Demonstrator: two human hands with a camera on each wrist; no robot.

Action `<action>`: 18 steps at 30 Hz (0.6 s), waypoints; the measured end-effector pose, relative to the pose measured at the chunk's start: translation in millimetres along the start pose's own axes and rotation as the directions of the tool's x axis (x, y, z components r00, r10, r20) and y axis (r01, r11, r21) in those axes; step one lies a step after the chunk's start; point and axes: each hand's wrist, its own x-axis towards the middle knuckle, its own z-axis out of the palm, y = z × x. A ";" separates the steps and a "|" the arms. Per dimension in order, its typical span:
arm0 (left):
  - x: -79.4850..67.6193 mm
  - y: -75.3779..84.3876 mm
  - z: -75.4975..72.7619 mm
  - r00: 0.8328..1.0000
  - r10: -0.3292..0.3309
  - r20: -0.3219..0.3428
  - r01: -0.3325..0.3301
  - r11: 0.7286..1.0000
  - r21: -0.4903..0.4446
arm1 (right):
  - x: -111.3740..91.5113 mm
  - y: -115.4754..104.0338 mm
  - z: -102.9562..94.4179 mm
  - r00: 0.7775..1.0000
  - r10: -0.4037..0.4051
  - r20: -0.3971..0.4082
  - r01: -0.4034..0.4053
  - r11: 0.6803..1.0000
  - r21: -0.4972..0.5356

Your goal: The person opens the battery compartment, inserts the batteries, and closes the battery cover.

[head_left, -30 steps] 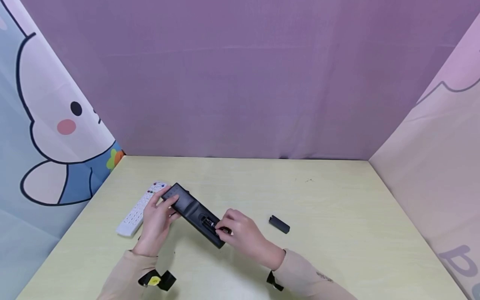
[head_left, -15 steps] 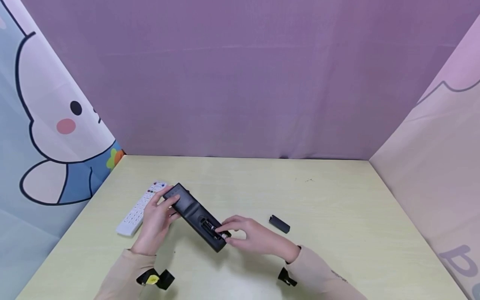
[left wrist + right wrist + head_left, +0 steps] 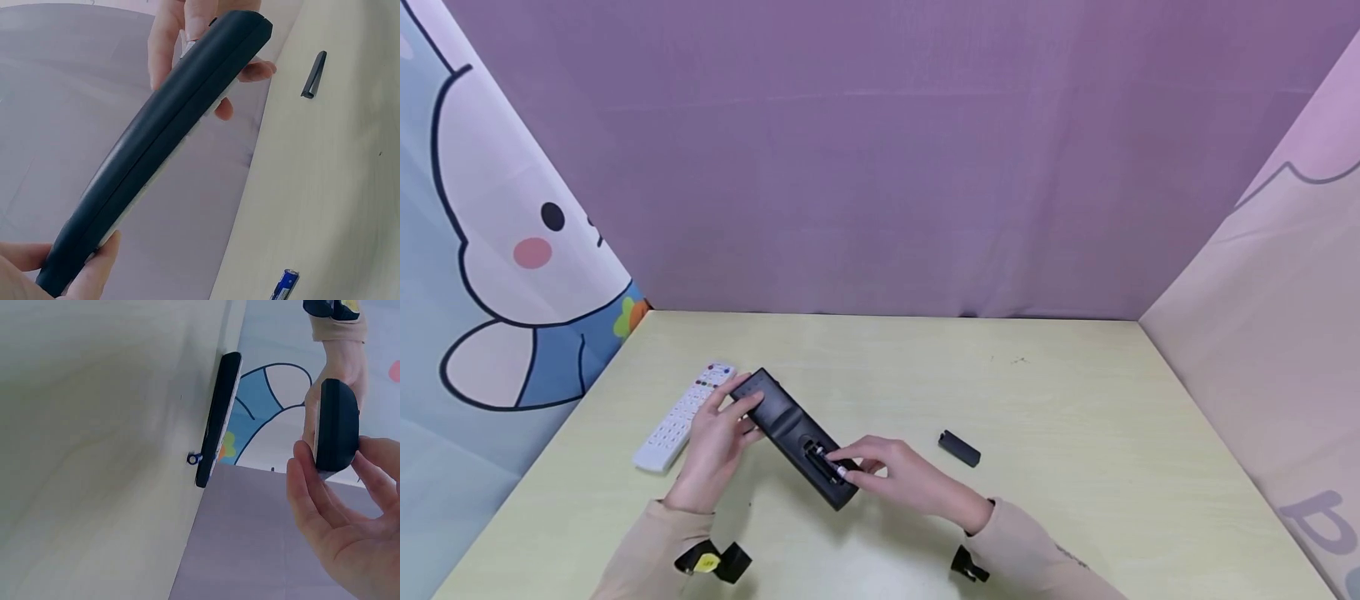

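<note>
In the head view, my left hand (image 3: 711, 450) grips the upper end of a black remote control (image 3: 793, 437), held tilted above the table with its back toward me. Its battery compartment is uncovered, and a battery (image 3: 841, 472) with a silvery end shows at the compartment's lower part. My right hand (image 3: 910, 479) pinches that battery with thumb and forefinger. Other right-hand fingers reach under the remote in the left wrist view. A black battery cover (image 3: 958, 448) lies on the table to the right.
A white remote control (image 3: 681, 417) lies face up behind my left hand. A blue battery (image 3: 285, 284) lies on the table, seen in the left wrist view. Purple cloth (image 3: 887, 167) stands along the table's far edge, with printed cloth at both sides.
My right hand has shifted a little right and down, and its thumb and forefinger have spread along the battery. The black remote has moved slightly right and down with my left hand.
</note>
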 end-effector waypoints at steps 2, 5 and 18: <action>-0.2 -0.1 0.6 1.000 -0.001 -0.004 0.001 1.000 -0.004 | 0.3 0.0 1.9 1.000 0.013 -0.018 -0.012 1.000 0.023; -0.4 -0.1 1.0 1.000 -0.005 -0.012 0.005 1.000 -0.002 | 0.2 -1.8 3.8 0.998 0.034 -0.048 -0.031 0.998 0.047; -1.2 0.4 1.3 1.000 -0.020 -0.021 0.021 1.000 0.007 | -2.7 -30.3 -2.8 0.992 0.125 -0.032 -0.114 0.966 0.234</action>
